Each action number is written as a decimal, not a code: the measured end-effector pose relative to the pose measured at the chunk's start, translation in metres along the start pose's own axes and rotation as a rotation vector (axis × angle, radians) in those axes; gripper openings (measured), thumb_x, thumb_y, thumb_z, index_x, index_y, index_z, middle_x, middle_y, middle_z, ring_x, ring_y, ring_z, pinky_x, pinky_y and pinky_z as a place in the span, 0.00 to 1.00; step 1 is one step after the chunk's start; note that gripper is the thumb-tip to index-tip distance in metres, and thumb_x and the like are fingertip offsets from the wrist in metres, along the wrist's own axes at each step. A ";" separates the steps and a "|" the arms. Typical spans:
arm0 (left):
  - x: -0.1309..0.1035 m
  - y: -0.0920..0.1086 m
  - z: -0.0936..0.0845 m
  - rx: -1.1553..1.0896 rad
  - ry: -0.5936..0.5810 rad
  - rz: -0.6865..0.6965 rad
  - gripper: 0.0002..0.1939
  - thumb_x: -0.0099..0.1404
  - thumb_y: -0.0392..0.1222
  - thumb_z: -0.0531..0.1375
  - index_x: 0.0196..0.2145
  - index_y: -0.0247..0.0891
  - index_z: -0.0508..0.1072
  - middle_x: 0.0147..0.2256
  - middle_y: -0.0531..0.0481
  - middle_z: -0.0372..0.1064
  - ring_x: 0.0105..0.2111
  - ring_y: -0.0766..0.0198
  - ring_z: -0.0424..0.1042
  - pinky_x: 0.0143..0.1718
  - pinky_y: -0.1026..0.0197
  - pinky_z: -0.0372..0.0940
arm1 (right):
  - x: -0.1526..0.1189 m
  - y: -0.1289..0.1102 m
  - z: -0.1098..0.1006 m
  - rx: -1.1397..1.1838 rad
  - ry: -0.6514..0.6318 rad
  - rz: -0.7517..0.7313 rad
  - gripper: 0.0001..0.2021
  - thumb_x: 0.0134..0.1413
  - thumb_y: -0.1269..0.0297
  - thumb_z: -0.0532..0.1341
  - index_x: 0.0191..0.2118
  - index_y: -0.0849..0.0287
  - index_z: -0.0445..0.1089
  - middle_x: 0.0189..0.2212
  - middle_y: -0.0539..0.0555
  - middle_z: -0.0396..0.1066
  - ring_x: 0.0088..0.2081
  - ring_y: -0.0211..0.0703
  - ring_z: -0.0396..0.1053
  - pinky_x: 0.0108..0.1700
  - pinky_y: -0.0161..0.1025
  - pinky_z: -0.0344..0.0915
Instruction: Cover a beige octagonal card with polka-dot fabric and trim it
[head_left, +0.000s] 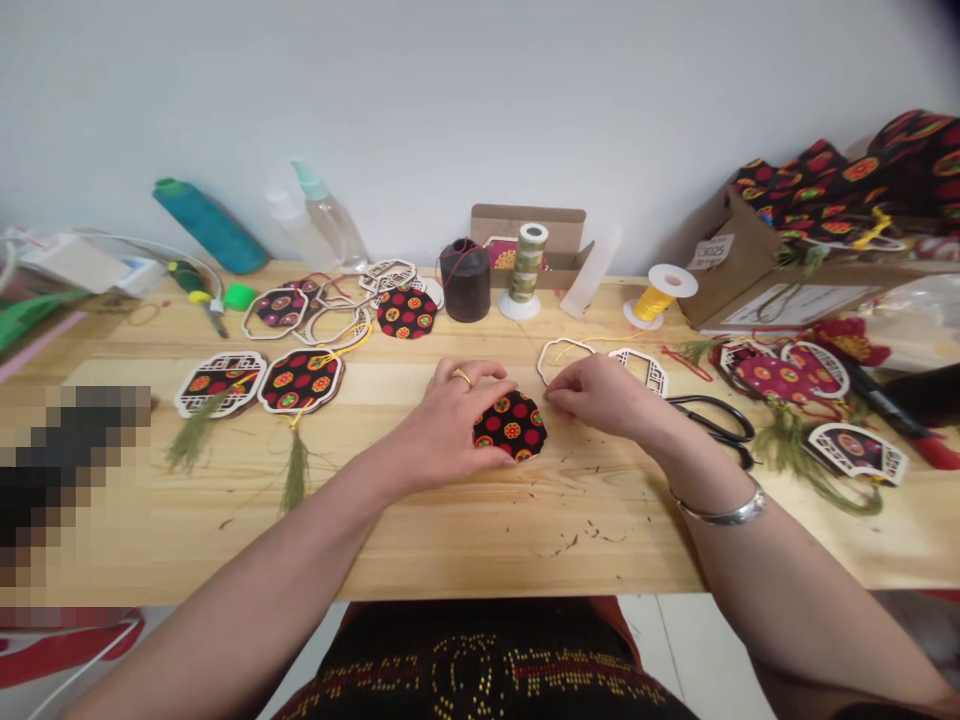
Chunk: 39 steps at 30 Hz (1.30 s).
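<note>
Your left hand curls round the patterned disc, seemingly steadying it; at its two o'clock, your right hand bunches, grip unclear.

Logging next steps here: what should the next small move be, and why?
Probably lift the thin white scalloped frame with the right hand: that hand is at the frame's lower edge, while the left hand holds the black, floral, scalloped fabric piece.

Scalloped piece: black, red dots, orange-and-green flowers; patterned face up, held at left side, midway between the bench's front and back edges. Pale scalloped frame behind, nearer back edge; partly hidden.
</note>
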<state>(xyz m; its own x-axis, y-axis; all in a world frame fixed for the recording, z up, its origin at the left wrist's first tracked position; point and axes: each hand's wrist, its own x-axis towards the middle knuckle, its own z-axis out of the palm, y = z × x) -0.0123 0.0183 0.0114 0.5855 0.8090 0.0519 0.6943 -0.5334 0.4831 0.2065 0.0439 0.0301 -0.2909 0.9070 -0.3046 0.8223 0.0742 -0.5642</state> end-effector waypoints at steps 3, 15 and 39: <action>-0.001 0.002 0.006 0.053 0.007 0.047 0.32 0.55 0.51 0.66 0.56 0.36 0.69 0.57 0.41 0.63 0.54 0.45 0.54 0.59 0.41 0.53 | -0.002 -0.004 -0.002 0.019 -0.040 0.023 0.13 0.46 0.73 0.56 0.14 0.60 0.66 0.11 0.46 0.60 0.17 0.33 0.55 0.24 0.34 0.52; 0.001 -0.006 0.006 0.038 0.233 -0.046 0.14 0.63 0.39 0.59 0.45 0.42 0.78 0.47 0.47 0.75 0.50 0.48 0.60 0.54 0.42 0.57 | -0.005 -0.006 -0.002 0.075 -0.054 -0.029 0.06 0.50 0.72 0.60 0.28 0.60 0.75 0.15 0.46 0.67 0.18 0.34 0.61 0.26 0.34 0.57; -0.002 -0.009 -0.012 0.025 -0.068 -0.228 0.34 0.60 0.35 0.53 0.64 0.32 0.53 0.64 0.38 0.52 0.62 0.46 0.51 0.63 0.42 0.49 | 0.004 0.009 0.020 -0.205 0.176 -0.703 0.09 0.57 0.68 0.63 0.43 0.61 0.76 0.37 0.58 0.72 0.42 0.49 0.61 0.47 0.46 0.63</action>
<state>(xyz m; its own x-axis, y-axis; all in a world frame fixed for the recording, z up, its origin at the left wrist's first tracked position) -0.0245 0.0248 0.0170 0.4388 0.8912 -0.1154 0.8213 -0.3456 0.4538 0.2025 0.0392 0.0086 -0.7124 0.6692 0.2110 0.5517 0.7200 -0.4210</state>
